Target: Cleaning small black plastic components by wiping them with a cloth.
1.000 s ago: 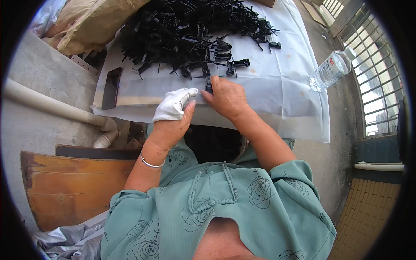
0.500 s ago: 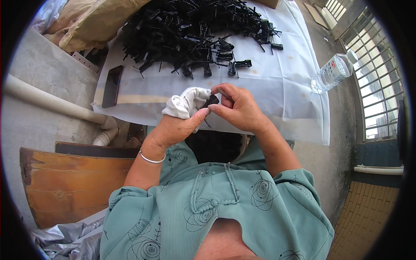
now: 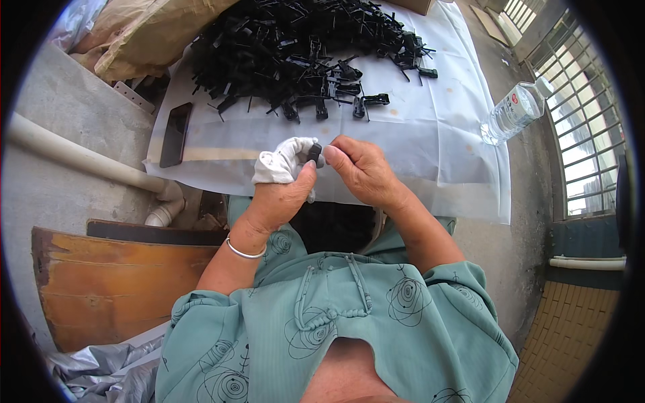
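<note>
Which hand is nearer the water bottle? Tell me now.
Right: the right hand is left of the bottle, and the left hand, holding a black piece, is farther left.

Left hand (image 3: 285,191) pinching with thumb; right hand (image 3: 366,172) curled just beside; forearms (image 3: 430,234) angled inward.

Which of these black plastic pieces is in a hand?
The black piece pinched in the left hand, against its white finger covering. The other visible ones lie on the table, in or near the pile.
</note>
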Available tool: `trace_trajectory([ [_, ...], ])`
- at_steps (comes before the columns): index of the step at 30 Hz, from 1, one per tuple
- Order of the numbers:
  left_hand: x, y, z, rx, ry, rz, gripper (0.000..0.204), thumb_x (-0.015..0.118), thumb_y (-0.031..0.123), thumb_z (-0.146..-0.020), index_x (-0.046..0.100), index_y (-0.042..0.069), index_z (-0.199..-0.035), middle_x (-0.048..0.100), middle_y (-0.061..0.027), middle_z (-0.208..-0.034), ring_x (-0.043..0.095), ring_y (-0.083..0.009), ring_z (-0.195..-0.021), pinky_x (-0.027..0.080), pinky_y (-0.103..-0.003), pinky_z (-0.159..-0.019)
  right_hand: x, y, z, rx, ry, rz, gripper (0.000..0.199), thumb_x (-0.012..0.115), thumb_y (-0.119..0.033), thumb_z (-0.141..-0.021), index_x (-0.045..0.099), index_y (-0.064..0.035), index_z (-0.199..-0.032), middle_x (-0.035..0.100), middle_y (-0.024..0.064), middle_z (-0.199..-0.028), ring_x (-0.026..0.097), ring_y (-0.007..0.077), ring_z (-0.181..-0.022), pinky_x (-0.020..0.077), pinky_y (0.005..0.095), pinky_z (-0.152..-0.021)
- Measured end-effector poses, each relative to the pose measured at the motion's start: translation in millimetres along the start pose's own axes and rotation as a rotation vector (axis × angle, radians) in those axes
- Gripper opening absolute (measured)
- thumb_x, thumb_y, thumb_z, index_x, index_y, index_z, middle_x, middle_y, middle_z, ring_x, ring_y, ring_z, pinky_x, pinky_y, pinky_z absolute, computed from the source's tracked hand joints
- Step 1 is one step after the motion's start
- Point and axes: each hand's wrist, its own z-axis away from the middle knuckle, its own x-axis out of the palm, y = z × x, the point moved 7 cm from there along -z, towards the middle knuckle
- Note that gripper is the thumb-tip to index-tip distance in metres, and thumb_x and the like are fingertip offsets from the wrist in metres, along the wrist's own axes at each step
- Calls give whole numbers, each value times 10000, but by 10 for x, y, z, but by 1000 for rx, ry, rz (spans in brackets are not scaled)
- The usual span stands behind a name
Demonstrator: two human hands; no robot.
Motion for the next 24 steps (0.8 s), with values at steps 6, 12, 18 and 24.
trace_trajectory([
  [6, 33, 62, 33, 237, 100, -369, 274, 553, 24, -813, 524, -45, -1076, 606, -93, -882, 573, -128, -726, 482, -262, -640, 159, 96, 41, 68, -38, 25, 268, 490, -172, -909, 524, 12, -717, 456, 57, -557, 385, 103, -546, 372, 289, -499],
  [12, 53, 138, 68, 511, 210, -733, 270, 563, 65, -794, 547, -47, -1039, 613, -176, -906, 611, -288, -799, 485, -325, -715, 273, 252, 1, 20, 161, -72, 265, 498, -167, -890, 519, 28, -712, 476, 189, -558, 400, 261, -469, 374, 361, -482],
  [18, -54, 94, -23, 419, 167, -551, 286, 554, 85, -826, 509, -32, -1082, 603, -116, -894, 591, -219, -735, 479, -309, -686, 257, 303, -22, 49, 11, -258, 246, 534, -199, -874, 561, 19, -763, 555, 144, -622, 494, 234, -544, 409, 338, -532],
  [24, -123, -42, -35, -8, 26, 95, 333, 458, 80, -907, 377, 24, -1226, 528, -25, -837, 461, -70, -611, 414, -208, -555, 110, 233, 23, 77, -170, 159, 143, 586, -132, -819, 623, -7, -879, 570, 80, -687, 504, 163, -602, 423, 286, -558],
])
